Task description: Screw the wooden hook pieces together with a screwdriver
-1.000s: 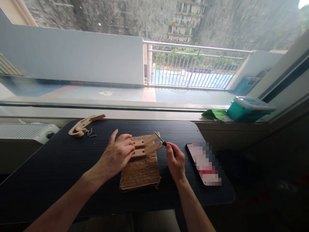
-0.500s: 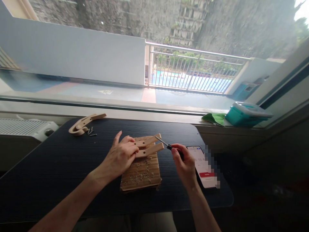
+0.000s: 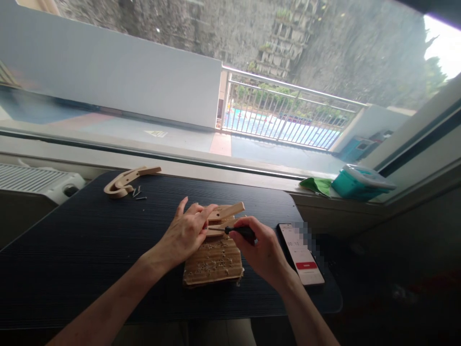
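Note:
My left hand (image 3: 185, 231) presses down on two pale curved wooden pieces, its fingers bent over their left ends. The far wooden piece (image 3: 230, 210) shows a dark hole and angles up to the right. Most of the near wooden piece (image 3: 215, 233) is covered by my hands. Closed around the black handle of a screwdriver (image 3: 242, 232) is my right hand (image 3: 268, 247). The screwdriver's thin shaft points left along the near piece, its tip close to my left fingertips. Under the pieces lies a thick corrugated cardboard block (image 3: 214, 264), pitted with many small holes.
Another curved wooden piece (image 3: 117, 185) rests at the back left of the dark table (image 3: 90, 245), beside several loose screws (image 3: 138, 193). A phone (image 3: 302, 257) lies right of my right hand. Along the windowsill are a green cloth (image 3: 317, 185) and a teal box (image 3: 355, 182).
My right hand has swung left with the screwdriver, from the pieces' right ends to my left fingertips. My left fingers have stretched further right over the far piece. The view has tilted slightly.

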Available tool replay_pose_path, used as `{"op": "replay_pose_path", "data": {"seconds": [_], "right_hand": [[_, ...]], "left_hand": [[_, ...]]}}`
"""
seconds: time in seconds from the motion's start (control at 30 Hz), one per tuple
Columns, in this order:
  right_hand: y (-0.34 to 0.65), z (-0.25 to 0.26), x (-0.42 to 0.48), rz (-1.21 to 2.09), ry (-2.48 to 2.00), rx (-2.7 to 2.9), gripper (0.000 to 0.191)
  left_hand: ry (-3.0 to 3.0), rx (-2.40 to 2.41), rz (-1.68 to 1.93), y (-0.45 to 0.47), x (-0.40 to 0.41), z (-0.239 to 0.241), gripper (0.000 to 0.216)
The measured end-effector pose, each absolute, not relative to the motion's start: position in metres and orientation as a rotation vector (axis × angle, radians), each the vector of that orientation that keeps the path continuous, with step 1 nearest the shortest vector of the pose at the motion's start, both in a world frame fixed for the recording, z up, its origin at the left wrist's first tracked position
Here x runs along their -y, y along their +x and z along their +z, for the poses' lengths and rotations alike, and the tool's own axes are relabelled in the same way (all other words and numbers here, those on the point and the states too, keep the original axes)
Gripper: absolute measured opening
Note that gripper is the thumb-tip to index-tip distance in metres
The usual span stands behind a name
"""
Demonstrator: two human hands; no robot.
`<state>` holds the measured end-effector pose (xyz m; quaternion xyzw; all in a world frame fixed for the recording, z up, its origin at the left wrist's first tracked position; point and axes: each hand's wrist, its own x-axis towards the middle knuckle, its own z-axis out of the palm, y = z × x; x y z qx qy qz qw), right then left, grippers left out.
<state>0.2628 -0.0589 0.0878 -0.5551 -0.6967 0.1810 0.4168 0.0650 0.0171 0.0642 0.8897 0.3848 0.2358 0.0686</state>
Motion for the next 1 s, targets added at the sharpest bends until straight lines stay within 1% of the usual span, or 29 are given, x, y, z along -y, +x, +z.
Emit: {"op": "replay_pose_path", "data": {"seconds": [0.13,0.8,1.0], "right_hand": [[0.257,0.087,0.052,0.398,-1.427,1.787,0.012],[0.255,0.102,0.046,0.328,-1.455,1.953,0.010],[0.253,0.115,0.043,0.298,-1.425,2.144,0.010]], "left_hand": [[2.685,-1.158,0.722,0.065,-0.018,0.062,0.060],[2.683,-1.154,0.715,0.064,-0.018,0.061,0.058],[2.698,-1.154,0.682,0.064,-0.019,0.061,0.059]]}}
